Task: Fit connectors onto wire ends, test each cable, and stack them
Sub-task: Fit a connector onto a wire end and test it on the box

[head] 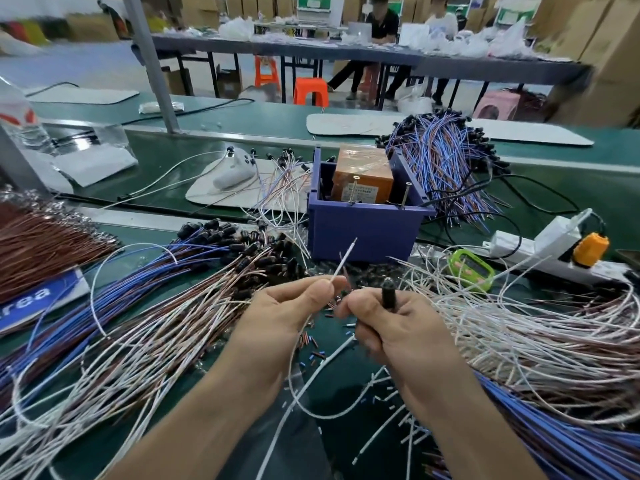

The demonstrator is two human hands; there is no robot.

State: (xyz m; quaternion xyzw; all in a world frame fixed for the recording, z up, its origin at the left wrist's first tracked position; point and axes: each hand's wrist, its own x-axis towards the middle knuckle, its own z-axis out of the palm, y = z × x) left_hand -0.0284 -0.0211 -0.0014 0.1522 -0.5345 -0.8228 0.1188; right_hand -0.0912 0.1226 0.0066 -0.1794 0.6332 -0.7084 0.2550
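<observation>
My left hand (291, 317) pinches a thin white insulated wire (341, 263) between thumb and forefinger. The wire's tip rises toward one o'clock above the fingers, and the rest loops down past the palm toward six o'clock. My right hand (398, 327) is curled round a short black cylindrical connector (387, 293), whose top end pokes out above the thumb. The connector sits at three o'clock of the wire, near it but apart.

Both hands hover over the green bench mat (332, 344), which is littered with small cut bits of insulation. At twelve o'clock from the hands stands a dark blue plastic box (367, 233) holding an orange wrapped block (363, 171). At nine o'clock lies a fan of blue and brown cables tipped with black connectors (138, 289). At three o'clock there is a heap of loose white and brown wires (526, 337). A lime-green timer (471, 270) lies at two o'clock.
</observation>
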